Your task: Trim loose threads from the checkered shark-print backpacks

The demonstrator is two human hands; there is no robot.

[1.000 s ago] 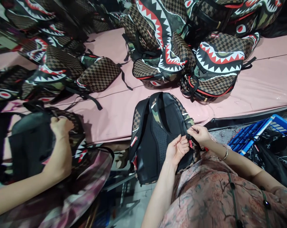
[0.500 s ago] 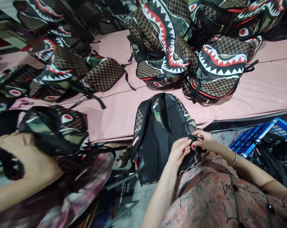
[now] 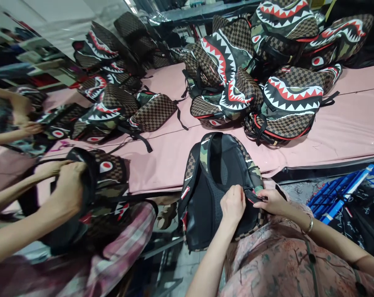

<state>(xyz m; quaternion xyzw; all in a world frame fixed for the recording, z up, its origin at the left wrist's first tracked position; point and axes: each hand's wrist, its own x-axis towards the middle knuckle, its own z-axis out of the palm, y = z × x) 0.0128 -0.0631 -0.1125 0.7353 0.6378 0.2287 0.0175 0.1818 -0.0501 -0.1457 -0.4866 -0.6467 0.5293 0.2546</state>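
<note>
A backpack (image 3: 199, 210) with a black back panel and brown checkered edges leans against the table edge at my lap, its back facing me. A camouflage-trimmed shoulder strap (image 3: 205, 159) arches over its upper part. My left hand (image 3: 233, 204) is closed on the strap's lower part, over the back panel. At the pack's right edge, my right hand (image 3: 272, 201) pinches the strap's dark webbing end, fingers and thumb together. The exact spot of each grip is partly hidden by my fingers.
Checkered backpacks with shark teeth (image 3: 294, 95) are heaped on the pink table (image 3: 354, 119). To the left, a co-worker's hands (image 3: 71, 185) handle another backpack (image 3: 112, 165); a further person's arms (image 3: 22, 128) show beyond. A blue crate (image 3: 338, 198) with black items stands at right.
My hands have moved slightly apart along the strap, the left turning into a fist. The co-worker's hands have come together on a black part of their backpack. The view has shifted.
</note>
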